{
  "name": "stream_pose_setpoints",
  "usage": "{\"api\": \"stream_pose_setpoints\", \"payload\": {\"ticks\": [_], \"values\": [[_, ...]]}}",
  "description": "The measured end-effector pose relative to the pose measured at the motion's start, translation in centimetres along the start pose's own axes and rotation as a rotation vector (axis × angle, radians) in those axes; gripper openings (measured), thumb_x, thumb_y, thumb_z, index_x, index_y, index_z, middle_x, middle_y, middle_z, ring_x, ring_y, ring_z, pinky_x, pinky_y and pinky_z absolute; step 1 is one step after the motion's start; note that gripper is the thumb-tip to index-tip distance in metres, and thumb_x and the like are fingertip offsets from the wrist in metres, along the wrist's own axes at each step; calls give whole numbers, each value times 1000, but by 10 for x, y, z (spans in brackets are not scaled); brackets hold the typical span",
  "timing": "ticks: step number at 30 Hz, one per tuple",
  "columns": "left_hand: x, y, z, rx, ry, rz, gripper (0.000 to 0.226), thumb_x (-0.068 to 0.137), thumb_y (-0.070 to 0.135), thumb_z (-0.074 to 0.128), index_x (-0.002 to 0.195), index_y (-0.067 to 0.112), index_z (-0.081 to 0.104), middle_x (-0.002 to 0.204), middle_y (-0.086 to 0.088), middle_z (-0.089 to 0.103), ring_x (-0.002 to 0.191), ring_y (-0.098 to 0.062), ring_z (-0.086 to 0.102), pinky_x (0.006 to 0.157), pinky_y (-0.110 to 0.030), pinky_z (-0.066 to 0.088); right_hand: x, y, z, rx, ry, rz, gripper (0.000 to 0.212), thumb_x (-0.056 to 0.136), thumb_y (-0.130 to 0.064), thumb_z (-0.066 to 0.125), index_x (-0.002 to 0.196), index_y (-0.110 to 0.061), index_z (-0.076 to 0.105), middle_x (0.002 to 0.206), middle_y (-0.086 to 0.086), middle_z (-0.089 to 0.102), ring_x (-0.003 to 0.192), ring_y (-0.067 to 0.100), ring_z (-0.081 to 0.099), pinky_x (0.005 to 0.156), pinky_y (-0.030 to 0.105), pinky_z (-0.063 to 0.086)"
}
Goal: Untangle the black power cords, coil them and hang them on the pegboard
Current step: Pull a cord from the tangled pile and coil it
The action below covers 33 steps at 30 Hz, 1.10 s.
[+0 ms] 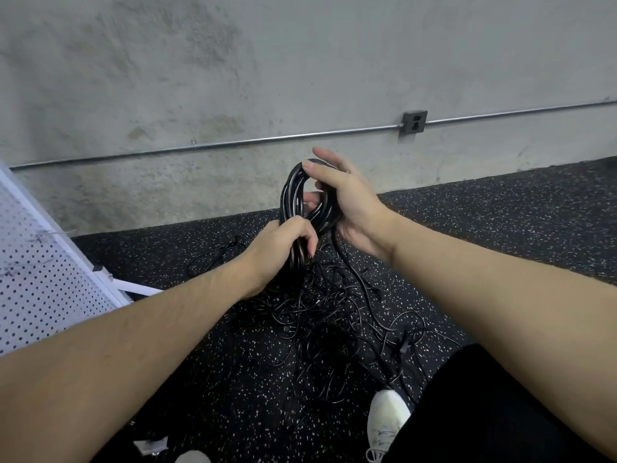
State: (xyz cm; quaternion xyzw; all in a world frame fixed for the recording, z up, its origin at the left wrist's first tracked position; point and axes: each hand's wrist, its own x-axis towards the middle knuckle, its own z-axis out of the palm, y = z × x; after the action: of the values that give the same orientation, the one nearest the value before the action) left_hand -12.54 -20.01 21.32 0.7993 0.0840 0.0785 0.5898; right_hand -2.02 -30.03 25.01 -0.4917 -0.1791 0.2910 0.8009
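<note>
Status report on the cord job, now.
Left hand grips coil at its bottom; right hand holds its top. Coil off the floor, not hung. Tangled cords piled below; strands run from coil into pile. Pegboard at left.

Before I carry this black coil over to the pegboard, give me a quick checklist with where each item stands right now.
1. Both hands on the black coiled power cord: ok. The left hand grips its lower part, and the right hand holds its upper part.
2. Loops gathered in one bundle: ok.
3. Coil free of the tangled pile of black cords on the floor: not ok; strands run down from it into the pile.
4. Loose end secured: cannot tell.
5. White perforated pegboard in reach at the left: ok.
6. Free hook on the pegboard: cannot tell.
</note>
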Motion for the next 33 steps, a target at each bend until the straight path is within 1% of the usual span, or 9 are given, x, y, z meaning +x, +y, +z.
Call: {"api": "stream_pose_setpoints", "payload": {"ticks": [3,6,9,13,17,21,25,29,33], "values": [[-1,1,-1,-133,-21,-87,31,72,34,48,63,14,69,85,-11,74,99,-37,69,82,-33,50,3,7,4,34,15,-7,36,93,-10,69,127,-15,60,74,1,50,53,13,59,51,23,48],[-5,7,2,-318,-70,-182,36,85,25,45,70,8,73,94,-27,73,99,-35,74,98,-41,53,5,10,7,47,26,-1,28,94,-10,69,120,-16,61,68,1,48,50,12,57,49,23,47],[-7,10,2,-385,-54,-214,46,100,16,39,73,8,75,89,-20,70,77,-27,73,88,-41,61,4,9,8,10,39,11,32,94,-16,71,123,-16,58,70,0,50,52,12,58,51,26,50],[-8,6,2,-420,-38,-190,24,90,11,59,81,9,81,80,-7,63,71,-20,64,90,-48,61,3,14,-3,-272,-24,119,47,94,-48,67,130,-21,56,93,4,66,65,14,65,59,29,53],[-2,2,-4,-403,80,-170,22,73,19,62,81,18,82,74,-5,63,63,-17,60,77,-41,57,-1,21,-27,-579,-213,298,73,94,-78,28,129,-23,60,94,-1,73,86,19,66,91,43,54],[6,2,-6,-477,188,-172,21,77,19,61,82,18,82,77,0,58,59,-13,51,63,-32,44,-7,27,-46,-759,-437,514,70,98,-73,7,128,-32,56,113,4,75,112,23,65,107,49,40],[15,3,-6,-497,255,-117,33,93,10,52,82,20,82,78,2,57,64,-12,49,65,-29,42,-15,30,-54,-965,-618,667,46,109,-36,20,135,-19,54,93,8,74,93,23,71,92,38,52],[15,6,-8,-436,336,-175,18,92,17,60,96,16,78,74,5,56,55,-7,51,60,-24,44,-17,15,-61,-1065,-615,560,30,104,-38,51,103,-12,65,66,-2,53,57,12,51,60,25,45],[19,7,-12,-362,361,-283,30,81,35,73,107,20,78,77,7,64,70,-12,63,73,-31,50,-17,8,-69,-1372,-619,401,39,96,-47,63,73,-16,61,68,4,68,72,12,68,96,30,43]]}}
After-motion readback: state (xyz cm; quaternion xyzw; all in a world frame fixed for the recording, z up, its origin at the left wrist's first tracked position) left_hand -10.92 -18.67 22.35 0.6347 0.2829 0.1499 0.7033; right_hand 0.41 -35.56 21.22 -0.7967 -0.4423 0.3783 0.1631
